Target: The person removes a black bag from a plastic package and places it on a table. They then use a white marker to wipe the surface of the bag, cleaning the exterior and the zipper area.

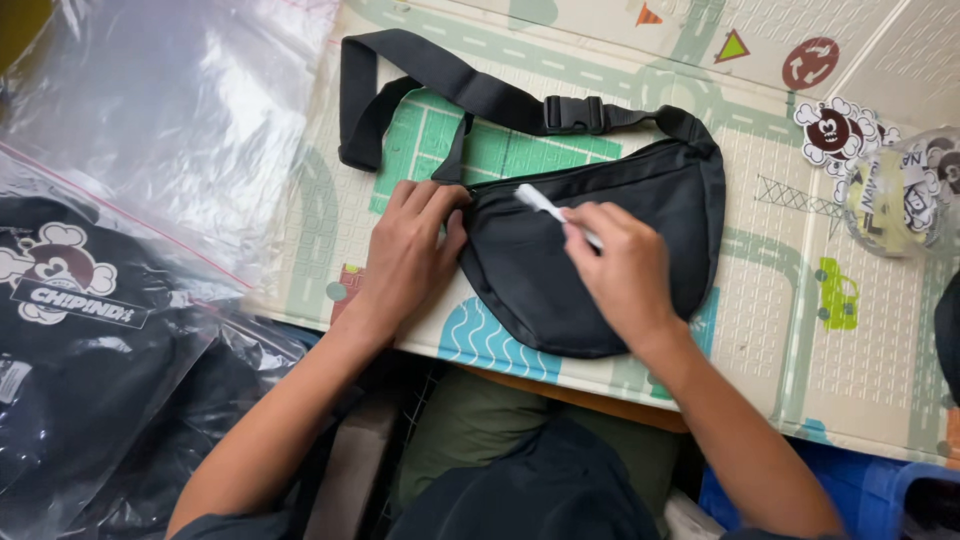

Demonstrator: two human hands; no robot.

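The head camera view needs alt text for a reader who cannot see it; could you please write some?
A person's left hand presses the end of a black waist bag on a patterned play mat, while the right hand holds a small white strip over it. Clear plastic bags lie to the left.

White stick (pixel 545 203) blurred, lower end hidden in right hand (pixel 625 275); blue crate (pixel 860 490) cut off by frame edge.
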